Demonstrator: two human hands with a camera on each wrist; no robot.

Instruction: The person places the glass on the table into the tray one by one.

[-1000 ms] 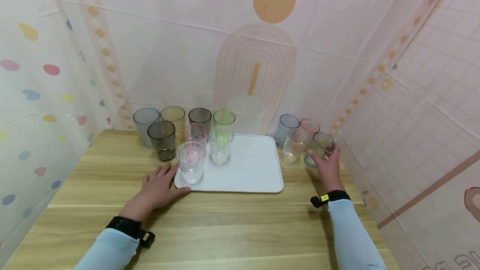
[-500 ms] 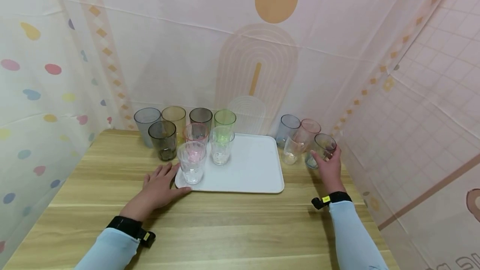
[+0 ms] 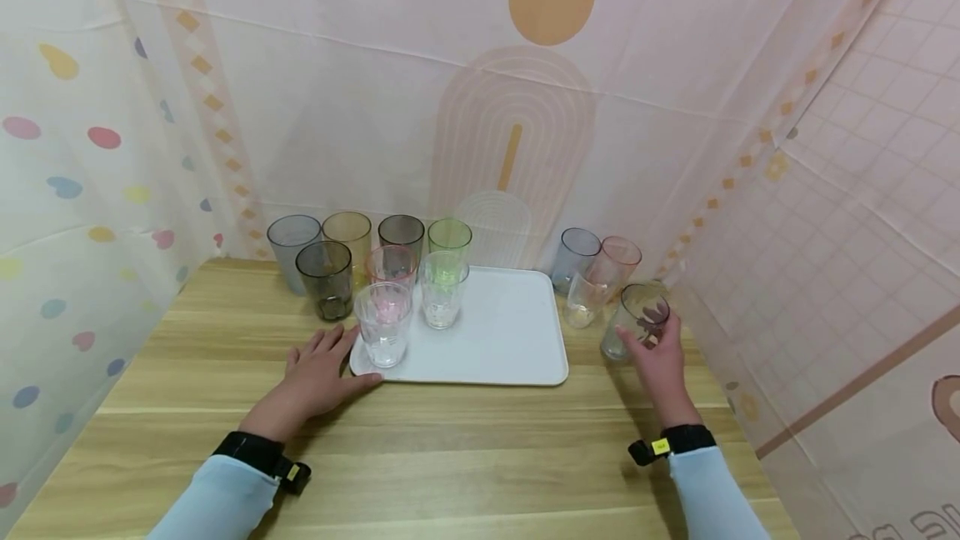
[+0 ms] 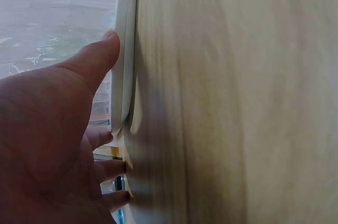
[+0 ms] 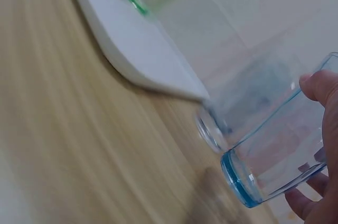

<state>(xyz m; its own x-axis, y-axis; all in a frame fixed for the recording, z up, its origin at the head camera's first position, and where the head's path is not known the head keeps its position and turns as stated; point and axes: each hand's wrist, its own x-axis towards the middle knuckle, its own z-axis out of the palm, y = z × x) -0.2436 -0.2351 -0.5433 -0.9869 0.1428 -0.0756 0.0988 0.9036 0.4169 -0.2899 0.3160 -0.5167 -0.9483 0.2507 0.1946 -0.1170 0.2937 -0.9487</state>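
My right hand (image 3: 660,357) grips a clear, blue-tinted drinking glass (image 5: 274,155) between thumb and fingers at the right of the table. It is slightly tilted, and its base looks just off the wood. Fingers spread, my left hand (image 3: 311,377) rests at the near left corner of a white tray (image 3: 502,340). Its thumb touches the tray's front edge in the left wrist view. A clear glass (image 3: 384,332) stands on that corner, with another clear glass (image 3: 441,298) behind it. A pink glass (image 3: 392,265) and a green glass (image 3: 450,236) stand farther back.
Left of the tray stand a dark grey glass (image 3: 325,282), a blue-grey glass (image 3: 291,248) and an amber glass (image 3: 347,232). Right of it are a blue glass (image 3: 576,261), a pink-rimmed glass (image 3: 621,257) and a clear glass (image 3: 583,302). A curtain (image 3: 337,123) hangs behind the table.
My right hand has drawn the blue-tinted glass toward me, away from the pink-rimmed one, and tilted it slightly. The left hand and the tray have stayed in place.
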